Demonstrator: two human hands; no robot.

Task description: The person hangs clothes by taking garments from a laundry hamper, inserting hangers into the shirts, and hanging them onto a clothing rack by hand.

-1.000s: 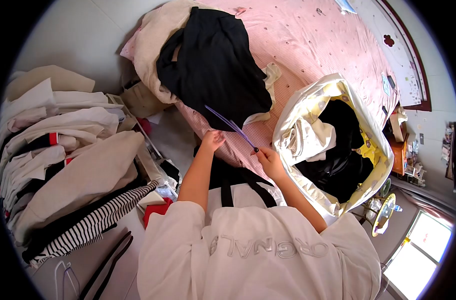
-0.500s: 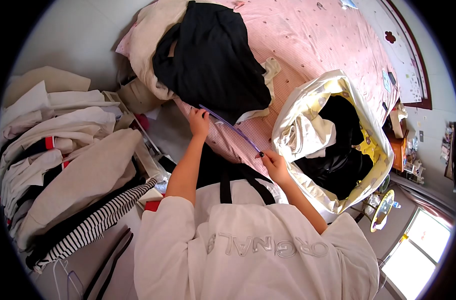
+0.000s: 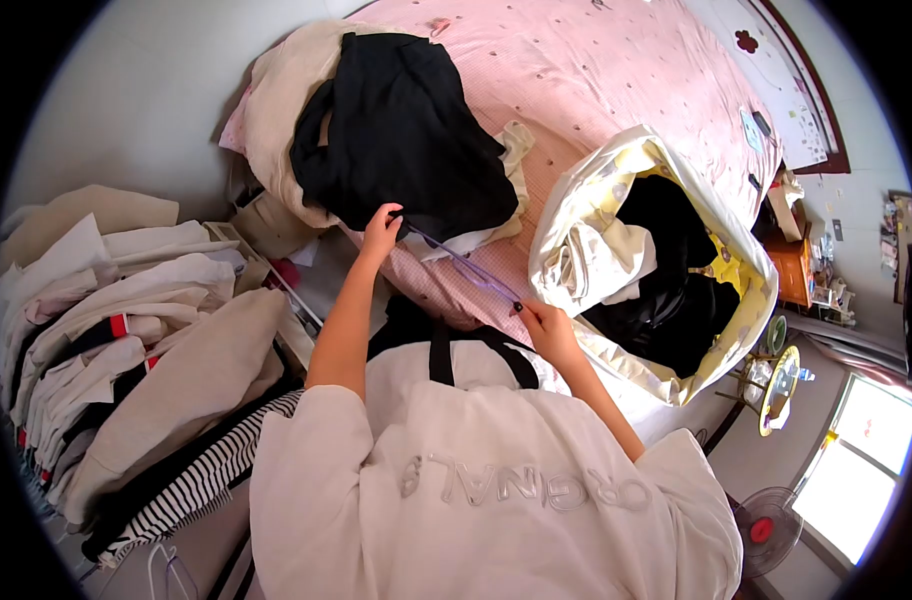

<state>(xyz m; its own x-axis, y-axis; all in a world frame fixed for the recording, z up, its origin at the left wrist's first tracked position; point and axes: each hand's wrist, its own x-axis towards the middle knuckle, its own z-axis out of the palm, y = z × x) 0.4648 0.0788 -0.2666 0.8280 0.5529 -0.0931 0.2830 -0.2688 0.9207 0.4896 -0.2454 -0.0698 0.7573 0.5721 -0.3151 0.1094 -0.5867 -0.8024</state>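
Observation:
A thin purple hanger (image 3: 466,268) stretches between my two hands over the pink bed's near edge. My left hand (image 3: 381,232) is closed on its upper left end, beside the lower edge of a black garment (image 3: 401,130) lying on the bed. My right hand (image 3: 544,325) pinches the other end, close to the rim of a white and yellow fabric basket (image 3: 566,215). White cloth (image 3: 601,265) and black clothes (image 3: 666,290) lie inside the basket. Pale fabric (image 3: 516,150) shows from beneath the black garment.
Many clothes (image 3: 196,370) hang closely packed on a rack at the left, with white hangers (image 3: 166,570) below. The pink bed (image 3: 556,70) extends behind. A fan (image 3: 766,530) and a window (image 3: 856,470) are at the lower right.
My left hand has moved up and left and closed on the hanger's far end. The hanger has turned in my hands. The whole view has shifted slightly.

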